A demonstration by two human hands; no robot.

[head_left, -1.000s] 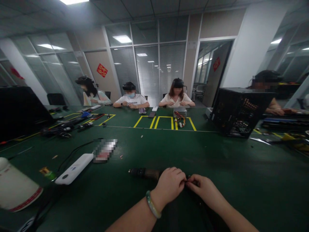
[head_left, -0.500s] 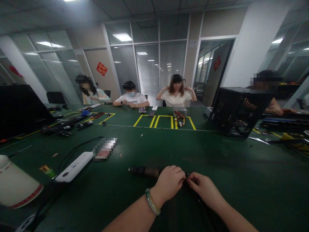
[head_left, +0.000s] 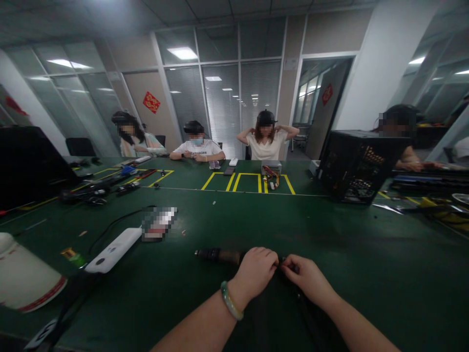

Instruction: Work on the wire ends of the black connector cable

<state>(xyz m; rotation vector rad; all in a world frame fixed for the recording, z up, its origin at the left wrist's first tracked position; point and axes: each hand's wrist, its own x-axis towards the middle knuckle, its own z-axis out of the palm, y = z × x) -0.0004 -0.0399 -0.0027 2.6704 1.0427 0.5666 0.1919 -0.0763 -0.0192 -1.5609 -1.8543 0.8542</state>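
A dark cylindrical tool [head_left: 223,256] with a metal tip lies on the green table, its tip pointing left. My left hand [head_left: 257,266] wraps over its right part, fingers curled, a green bangle [head_left: 230,300] on the wrist. Just right of it, my right hand [head_left: 302,271] pinches at the tool's right end, where a dark cable [head_left: 302,305] seems to run down toward me. What lies between my right fingertips is too small and dark to make out.
At left stand a white cup [head_left: 27,274], a white power bank [head_left: 114,250] and a phone [head_left: 159,225]. A black computer case [head_left: 361,166] sits at right. Three people are across the table, another at right. A power supply with wires [head_left: 271,170] is at the far side.
My right hand has shifted slightly up and left, still by the tool's end. The person across at centre has moved their hands behind the head. The view has shifted a little.
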